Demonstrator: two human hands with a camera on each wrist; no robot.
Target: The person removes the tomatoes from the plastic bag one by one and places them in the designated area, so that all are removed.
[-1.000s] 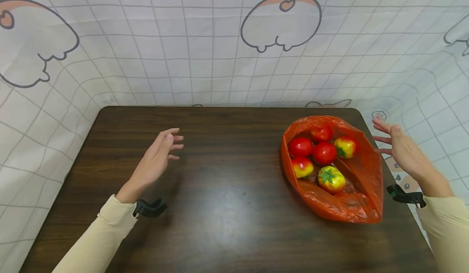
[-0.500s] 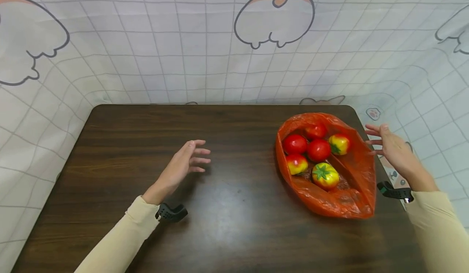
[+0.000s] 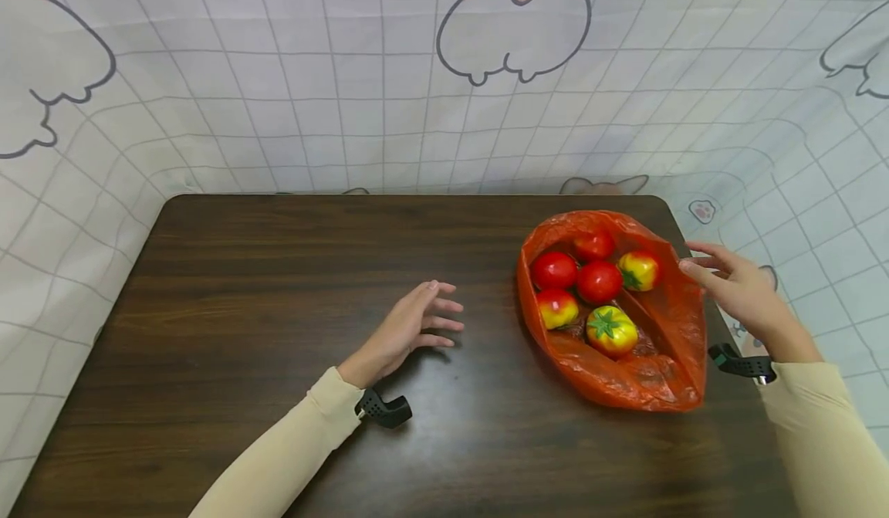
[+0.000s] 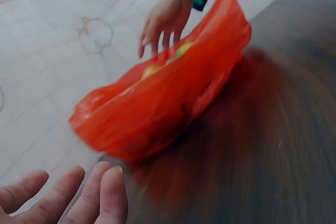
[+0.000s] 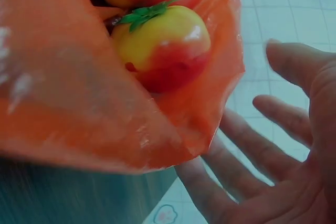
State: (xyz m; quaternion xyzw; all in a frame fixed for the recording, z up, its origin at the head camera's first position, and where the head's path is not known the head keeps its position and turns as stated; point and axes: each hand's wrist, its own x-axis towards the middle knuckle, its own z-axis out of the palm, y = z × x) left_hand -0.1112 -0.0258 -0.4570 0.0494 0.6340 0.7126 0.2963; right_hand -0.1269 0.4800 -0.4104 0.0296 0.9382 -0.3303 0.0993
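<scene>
An orange-red plastic bag (image 3: 625, 391) stands with its mouth spread on the right side of the table. Inside lie several toy-like tomatoes, some plain red (image 3: 599, 282) and some yellow and red with green leaf tops (image 3: 611, 332). My right hand (image 3: 746, 292) is at the bag's right edge, fingers spread; in the right wrist view its fingertips (image 5: 247, 142) pass behind the plastic, and whether they touch it I cannot tell. My left hand (image 3: 406, 326) hovers over the table left of the bag, fingers extended and holding nothing. In the left wrist view, its fingers (image 4: 113, 195) are apart from the bag.
The dark wood-grain table (image 3: 292, 271) has its far edge against a white grid-patterned cloth (image 3: 292, 78) with cartoon animals. This cloth also hangs at both sides. The bag stands near the table's right edge. Each wrist wears a black band (image 3: 384, 410).
My left hand has moved right across the table toward the bag. The right hand has come slightly closer to the bag's right edge, its thumb now over the rim. The head view has shifted slightly.
</scene>
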